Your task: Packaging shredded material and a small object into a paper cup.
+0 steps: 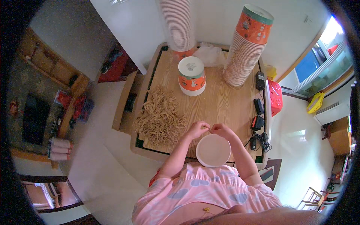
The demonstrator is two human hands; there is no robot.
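Just beyond the far rim of a round white paper tub, my left hand and my right hand come close together, fingertips pinched. Whatever they pinch is too small to make out; it may be a bit of cord at the rim. The tub stands at the near table edge, against my body, its pale round face upward. To the left of my left hand lies a tangled heap of brown twisted paper cord. Farther back, an orange, green and white paper tub rests upside down.
A tall stack of nested tubs stands at the table's back right, another wrapped stack at the back. Clear plastic wrap lies between them. Black adapters and cables line the right edge. An open cardboard box sits left of the table.
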